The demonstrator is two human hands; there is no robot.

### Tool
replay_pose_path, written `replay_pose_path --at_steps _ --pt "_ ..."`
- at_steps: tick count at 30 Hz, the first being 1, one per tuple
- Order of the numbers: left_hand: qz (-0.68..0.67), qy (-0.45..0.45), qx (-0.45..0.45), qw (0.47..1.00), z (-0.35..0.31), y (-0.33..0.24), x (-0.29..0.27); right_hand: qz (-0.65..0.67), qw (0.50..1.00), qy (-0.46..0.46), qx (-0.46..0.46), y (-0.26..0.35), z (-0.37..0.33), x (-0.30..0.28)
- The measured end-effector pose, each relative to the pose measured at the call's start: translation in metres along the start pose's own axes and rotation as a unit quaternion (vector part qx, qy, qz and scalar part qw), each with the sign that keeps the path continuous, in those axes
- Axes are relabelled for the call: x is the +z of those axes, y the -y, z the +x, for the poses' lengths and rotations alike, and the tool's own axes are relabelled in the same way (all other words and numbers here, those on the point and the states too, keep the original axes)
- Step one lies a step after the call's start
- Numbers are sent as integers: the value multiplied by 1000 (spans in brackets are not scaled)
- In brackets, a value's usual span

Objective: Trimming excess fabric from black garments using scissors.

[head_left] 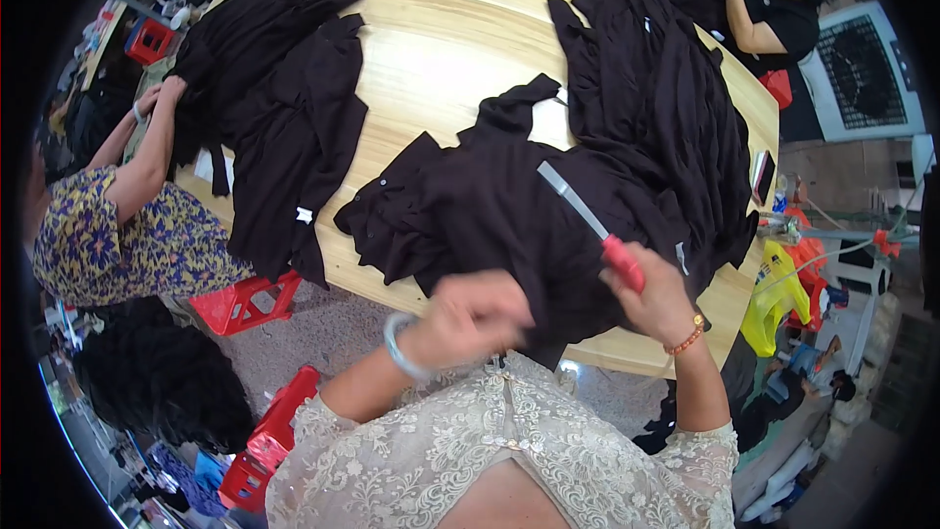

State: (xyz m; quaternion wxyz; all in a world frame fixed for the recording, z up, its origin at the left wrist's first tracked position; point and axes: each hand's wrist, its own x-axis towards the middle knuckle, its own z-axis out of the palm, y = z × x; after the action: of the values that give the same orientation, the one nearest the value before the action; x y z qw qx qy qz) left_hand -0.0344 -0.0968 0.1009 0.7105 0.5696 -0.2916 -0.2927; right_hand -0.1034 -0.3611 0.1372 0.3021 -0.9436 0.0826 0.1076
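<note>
In my right hand (651,294) is a pair of red-handled scissors (578,204), looking closed, with the narrow metal blades pointing up and left over the cloth. Below them a dark buttoned shirt (480,206) lies crumpled across the table's near edge, one sleeve stretched away from me. My left hand (465,323), blurred by motion, has its fingers curled at the shirt's near edge and appears to grip the cloth there. Part of the shirt by that hand is blurred too. A heap of similar dark garments (656,98) lies just beyond, to the right.
Another dark garment pile (284,108) covers the left of the pale wooden table (441,39), where a person in a floral top (137,235) handles cloth. A second person (774,20) works at the far right. Red stools (255,304), a yellow bag (778,299) and a phone (762,176) are around.
</note>
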Motion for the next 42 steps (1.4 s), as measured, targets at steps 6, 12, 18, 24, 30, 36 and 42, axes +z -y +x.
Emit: replay_pose_path --at_steps 6,12,18,24,30,36,42 --pt "-347 306 -58 884 -29 -20 30 61 986 -26 -152 13 57 6" --pt "-34 36 -305 951 -96 74 -7 -104 965 136 -201 -2 77 75" --pt "301 -116 -352 879 -159 158 19 -186 925 294 -151 -31 -3 73" --pt "421 -230 -193 856 -113 159 26 -136 950 275 -65 -70 -57 95" --pt "424 -288 -55 857 -39 130 5 -80 963 252 -59 -76 -38 111" --pt "613 -259 -62 744 1 128 -57 55 987 142 -60 -60 -46 77" --pt "648 -99 -37 754 -7 92 -100 21 998 57 -33 -36 -15 40"
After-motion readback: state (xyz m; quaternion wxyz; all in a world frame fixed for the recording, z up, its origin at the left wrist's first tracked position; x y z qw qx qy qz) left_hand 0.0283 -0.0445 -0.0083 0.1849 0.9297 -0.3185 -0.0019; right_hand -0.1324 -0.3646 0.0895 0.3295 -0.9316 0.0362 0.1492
